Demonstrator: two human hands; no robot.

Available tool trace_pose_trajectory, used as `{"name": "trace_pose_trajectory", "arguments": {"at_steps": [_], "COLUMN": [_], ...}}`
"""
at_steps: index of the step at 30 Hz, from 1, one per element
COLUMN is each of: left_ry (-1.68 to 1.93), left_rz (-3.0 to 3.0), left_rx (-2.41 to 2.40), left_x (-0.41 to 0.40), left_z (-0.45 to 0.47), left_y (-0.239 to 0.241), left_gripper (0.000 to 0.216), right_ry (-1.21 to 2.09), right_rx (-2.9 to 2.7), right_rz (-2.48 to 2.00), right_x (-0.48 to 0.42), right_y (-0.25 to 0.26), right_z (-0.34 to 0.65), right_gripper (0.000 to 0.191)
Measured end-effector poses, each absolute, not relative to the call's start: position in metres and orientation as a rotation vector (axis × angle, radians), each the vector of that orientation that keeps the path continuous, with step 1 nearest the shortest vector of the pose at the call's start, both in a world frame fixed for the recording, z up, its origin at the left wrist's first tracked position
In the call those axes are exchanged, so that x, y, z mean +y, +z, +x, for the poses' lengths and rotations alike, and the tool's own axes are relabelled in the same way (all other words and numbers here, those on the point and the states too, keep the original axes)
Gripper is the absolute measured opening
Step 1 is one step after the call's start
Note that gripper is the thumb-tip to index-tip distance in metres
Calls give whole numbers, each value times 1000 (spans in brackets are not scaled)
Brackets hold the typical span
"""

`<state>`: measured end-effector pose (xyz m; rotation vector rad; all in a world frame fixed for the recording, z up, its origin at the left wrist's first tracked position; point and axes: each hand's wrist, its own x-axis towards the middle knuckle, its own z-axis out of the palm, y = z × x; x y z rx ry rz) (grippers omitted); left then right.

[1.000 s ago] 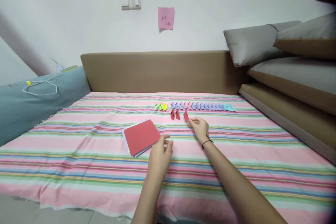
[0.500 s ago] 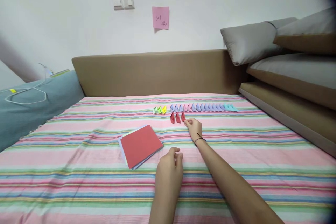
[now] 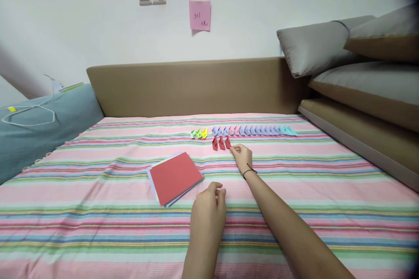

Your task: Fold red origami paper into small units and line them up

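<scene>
Three red folded paper boats stand side by side in a short row. My right hand (image 3: 241,155) reaches to the rightmost red paper boat (image 3: 228,142), its fingertips pinched together at the boat's lower right edge. Nearer to me, my left hand (image 3: 209,207) hovers over the cloth with bent fingers; a gap shows between thumb and forefinger, and nothing is in it. Left of that hand lies a stack of coloured paper (image 3: 176,178) with a red sheet on top. Behind the red boats runs a long row of purple, pink and blue paper boats (image 3: 252,130).
Green and yellow paper boats (image 3: 199,134) sit left of the long row. A striped cloth (image 3: 131,235) covers the surface. A brown headboard (image 3: 190,89) bounds the back, stacked cushions (image 3: 366,83) the right, and a blue-grey cushion (image 3: 65,117) with a white cable the left.
The view has tilted slightly, so the scene sits a little higher. My right hand stays at the rightmost red boat, and my left hand has barely moved.
</scene>
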<state>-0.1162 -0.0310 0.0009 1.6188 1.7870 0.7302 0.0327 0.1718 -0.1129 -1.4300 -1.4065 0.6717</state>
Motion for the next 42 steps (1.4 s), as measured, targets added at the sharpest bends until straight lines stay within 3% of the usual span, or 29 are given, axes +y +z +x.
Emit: {"name": "trace_pose_trajectory", "arguments": {"at_steps": [15,24,32,42], "left_ry": [710,669,639,652], "left_rz": [1631,1665,1700,1692], "left_rx": [1823,1864,1892,1867], "left_x": [-35,-34,-37,-39], "left_z": [-115,-113,-111,-111], "left_y": [4,8,8,11], "left_gripper": [26,28,29,31], "right_ry": [517,81,-256,-418], "right_rx": [-1497,-1639,-1906,-1995], "right_rz": [-1491,-1475,-1418,-1434], "right_x": [169,154,158,164], "right_y": [-111,-97,-86,-99], "right_z": [35,29,-3,0], "right_gripper": [25,19,27,33]}}
